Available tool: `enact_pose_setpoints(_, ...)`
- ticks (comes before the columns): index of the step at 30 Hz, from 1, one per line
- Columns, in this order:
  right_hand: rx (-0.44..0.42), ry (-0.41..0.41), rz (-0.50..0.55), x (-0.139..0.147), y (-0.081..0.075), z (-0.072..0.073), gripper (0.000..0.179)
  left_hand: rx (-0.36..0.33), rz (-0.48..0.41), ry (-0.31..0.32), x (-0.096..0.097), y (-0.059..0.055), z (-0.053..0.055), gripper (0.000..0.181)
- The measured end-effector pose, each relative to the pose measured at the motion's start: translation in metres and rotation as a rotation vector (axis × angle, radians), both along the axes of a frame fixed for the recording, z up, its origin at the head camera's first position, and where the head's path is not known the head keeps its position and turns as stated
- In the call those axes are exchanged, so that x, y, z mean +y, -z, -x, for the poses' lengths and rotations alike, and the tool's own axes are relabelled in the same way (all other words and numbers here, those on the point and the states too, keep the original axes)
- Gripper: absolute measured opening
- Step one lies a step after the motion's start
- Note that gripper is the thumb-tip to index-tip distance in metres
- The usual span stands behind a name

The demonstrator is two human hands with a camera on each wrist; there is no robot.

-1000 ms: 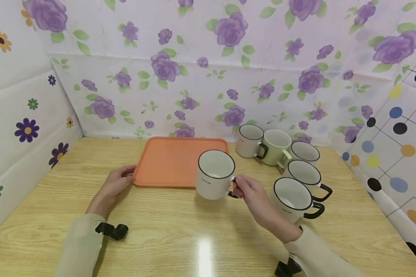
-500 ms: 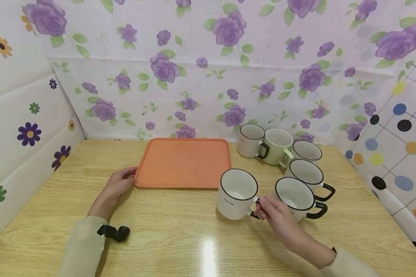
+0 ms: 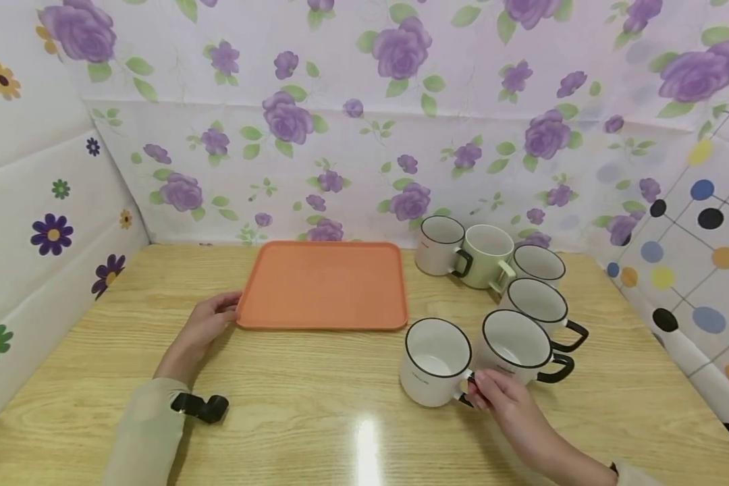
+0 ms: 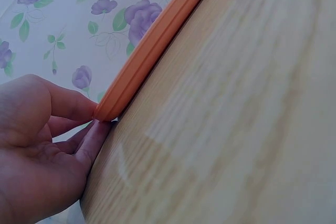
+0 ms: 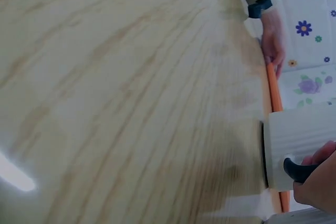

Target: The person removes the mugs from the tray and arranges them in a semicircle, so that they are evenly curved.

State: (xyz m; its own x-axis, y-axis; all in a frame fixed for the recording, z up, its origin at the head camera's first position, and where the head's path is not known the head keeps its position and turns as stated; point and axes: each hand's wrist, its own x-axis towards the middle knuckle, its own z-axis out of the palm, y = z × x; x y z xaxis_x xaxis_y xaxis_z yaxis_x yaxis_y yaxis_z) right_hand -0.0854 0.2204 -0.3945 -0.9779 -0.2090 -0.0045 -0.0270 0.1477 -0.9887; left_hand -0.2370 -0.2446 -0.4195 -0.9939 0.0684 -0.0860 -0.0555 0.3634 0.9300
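My right hand (image 3: pixel 516 412) pinches the black handle of a white mug (image 3: pixel 433 364) with a black rim. The mug is upright, at or just above the wood table, in front of the tray's right corner; whether its base touches cannot be told. In the right wrist view, fingers curl round the dark handle (image 5: pixel 299 170). My left hand (image 3: pixel 203 327) is at the near left corner of an orange tray (image 3: pixel 322 283) with nothing on it. In the left wrist view, thumb and fingers pinch the tray's corner (image 4: pixel 113 106).
Right of the tray stand several mugs: a white one (image 3: pixel 439 251) at the back, a pale green one (image 3: pixel 482 266), and more white black-rimmed ones. The nearest white mug (image 3: pixel 513 351) stands close beside the held one. Patterned cloth walls (image 3: pixel 340 162) enclose the table (image 3: pixel 279 405).
My right hand has carried the white mug from over the tray's front right corner rightward and toward me, down near the table. My left hand stays at the tray's corner.
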Motion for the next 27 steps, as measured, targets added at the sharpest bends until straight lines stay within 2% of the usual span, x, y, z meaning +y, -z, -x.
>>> enact_pose_setpoints(6, -0.06, 0.127, -0.105, 0.0, 0.0, 0.001, 0.029, 0.0, -0.004, -0.005, -0.002, -0.001, -0.001, 0.051)
enact_pose_setpoints(8, -0.041, 0.155, -0.114, 0.0, 0.002, 0.002, 0.028, 0.007, 0.0, -0.008, -0.001, -0.001, -0.001, 0.05)
enact_pose_setpoints(13, 0.034, 0.163, -0.119, 0.004, 0.007, 0.003, 0.031, 0.009, 0.015, -0.004, 0.0, -0.001, -0.002, 0.049)
enact_pose_setpoints(27, 0.135, 0.219, -0.15, 0.012, 0.016, -0.002, 0.029, 0.0, 0.026, -0.018, -0.001, 0.0, -0.001, 0.049)
